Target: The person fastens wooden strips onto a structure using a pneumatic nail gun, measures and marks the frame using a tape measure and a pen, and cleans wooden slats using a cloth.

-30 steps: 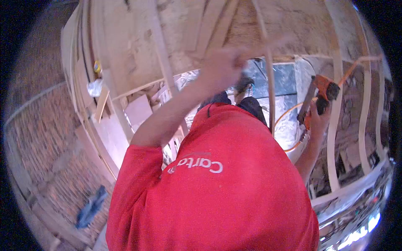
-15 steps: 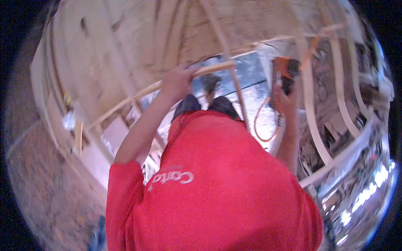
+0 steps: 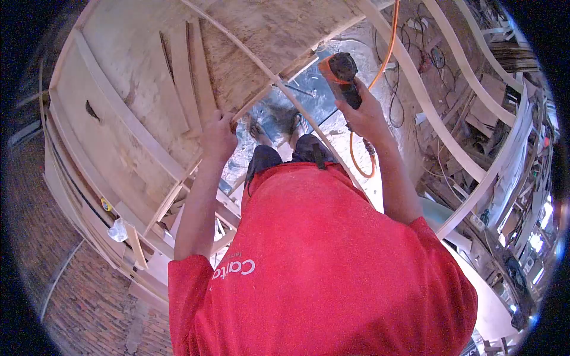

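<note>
My right hand (image 3: 367, 118) is wrapped around the handle of an orange-and-black air nail gun (image 3: 339, 70). An orange air hose (image 3: 393, 44) trails around it, with a loop hanging below my wrist. The tool's head tilts up and to the left, apart from the wood. My left hand (image 3: 219, 136) is closed on a thin wooden strip (image 3: 254, 102) at the edge of a large plywood panel (image 3: 249, 44). A long narrow batten (image 3: 237, 43) crosses the panel diagonally and passes just right of that strip's end.
Curved wooden ribs (image 3: 418, 89) arch along the right side. Beyond them lie scrap wood and cables (image 3: 436, 56). Loose thin slats (image 3: 184, 77) rest on the panel. A clear plastic bag (image 3: 117, 230) sits at left, above a brick surface (image 3: 89, 308). My feet stand below the frame opening.
The view has turned and steadied. In it, the nail gun has shifted left and now tilts left instead of standing upright. My left hand appears lower and farther left, still on wood.
</note>
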A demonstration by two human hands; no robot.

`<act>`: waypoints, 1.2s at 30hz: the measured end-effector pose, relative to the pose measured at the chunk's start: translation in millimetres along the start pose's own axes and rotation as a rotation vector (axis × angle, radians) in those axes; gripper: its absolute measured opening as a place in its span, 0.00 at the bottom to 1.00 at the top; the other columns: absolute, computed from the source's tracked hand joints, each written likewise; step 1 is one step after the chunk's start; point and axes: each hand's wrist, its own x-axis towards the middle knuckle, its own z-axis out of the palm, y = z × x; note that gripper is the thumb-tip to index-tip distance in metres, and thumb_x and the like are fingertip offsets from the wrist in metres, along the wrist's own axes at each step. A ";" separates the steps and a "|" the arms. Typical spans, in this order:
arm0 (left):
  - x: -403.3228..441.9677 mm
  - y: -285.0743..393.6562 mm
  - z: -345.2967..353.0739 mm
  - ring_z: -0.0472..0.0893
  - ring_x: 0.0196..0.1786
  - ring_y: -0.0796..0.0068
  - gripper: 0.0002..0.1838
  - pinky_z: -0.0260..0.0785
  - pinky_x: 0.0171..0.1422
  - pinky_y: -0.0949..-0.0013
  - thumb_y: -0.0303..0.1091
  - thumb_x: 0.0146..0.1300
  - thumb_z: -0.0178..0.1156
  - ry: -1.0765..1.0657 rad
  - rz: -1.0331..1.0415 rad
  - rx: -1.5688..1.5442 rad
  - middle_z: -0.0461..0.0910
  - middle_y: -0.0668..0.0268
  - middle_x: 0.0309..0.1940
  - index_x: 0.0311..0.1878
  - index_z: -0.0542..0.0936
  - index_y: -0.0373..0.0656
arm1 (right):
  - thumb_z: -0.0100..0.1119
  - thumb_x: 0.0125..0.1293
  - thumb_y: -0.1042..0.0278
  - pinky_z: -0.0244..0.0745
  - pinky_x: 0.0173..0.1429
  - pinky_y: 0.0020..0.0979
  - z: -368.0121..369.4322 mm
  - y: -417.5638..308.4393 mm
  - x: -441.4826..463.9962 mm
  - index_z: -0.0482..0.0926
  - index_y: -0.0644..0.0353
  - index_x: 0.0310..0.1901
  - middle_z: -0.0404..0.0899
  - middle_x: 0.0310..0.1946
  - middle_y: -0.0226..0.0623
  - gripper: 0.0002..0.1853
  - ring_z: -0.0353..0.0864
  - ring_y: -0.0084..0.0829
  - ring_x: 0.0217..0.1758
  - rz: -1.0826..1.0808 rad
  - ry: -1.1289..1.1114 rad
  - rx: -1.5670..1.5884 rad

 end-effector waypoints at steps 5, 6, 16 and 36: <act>9.2 8.9 -6.0 0.82 0.48 0.48 0.13 0.76 0.49 0.47 0.31 0.62 0.62 -0.093 -0.045 0.124 0.79 0.57 0.45 0.50 0.83 0.48 | 0.70 0.63 0.58 0.77 0.58 0.36 -1.4 4.6 5.9 0.67 0.65 0.71 0.85 0.49 0.48 0.38 0.85 0.37 0.51 -0.009 -0.001 0.001; 10.0 8.4 -5.1 0.82 0.48 0.48 0.13 0.76 0.49 0.47 0.31 0.62 0.62 -0.092 -0.047 0.122 0.79 0.57 0.45 0.50 0.83 0.48 | 0.70 0.63 0.58 0.77 0.58 0.36 -5.8 1.1 5.2 0.69 0.65 0.70 0.85 0.49 0.48 0.37 0.85 0.37 0.51 0.065 -0.023 0.024; 17.4 1.6 14.2 0.83 0.50 0.48 0.16 0.77 0.50 0.48 0.30 0.63 0.62 -0.068 0.015 0.046 0.81 0.56 0.48 0.55 0.81 0.49 | 0.66 0.65 0.57 0.79 0.50 0.39 -25.5 29.4 43.4 0.82 0.63 0.54 0.86 0.37 0.49 0.21 0.88 0.40 0.43 -0.051 -0.085 0.020; 21.9 -0.2 22.6 0.81 0.51 0.48 0.17 0.76 0.53 0.49 0.32 0.63 0.63 -0.068 0.000 -0.031 0.81 0.56 0.48 0.56 0.82 0.51 | 0.74 0.65 0.53 0.54 0.23 0.22 -7.6 1.8 114.2 0.81 0.53 0.41 0.65 0.20 0.18 0.15 0.61 0.14 0.20 0.443 -0.660 0.525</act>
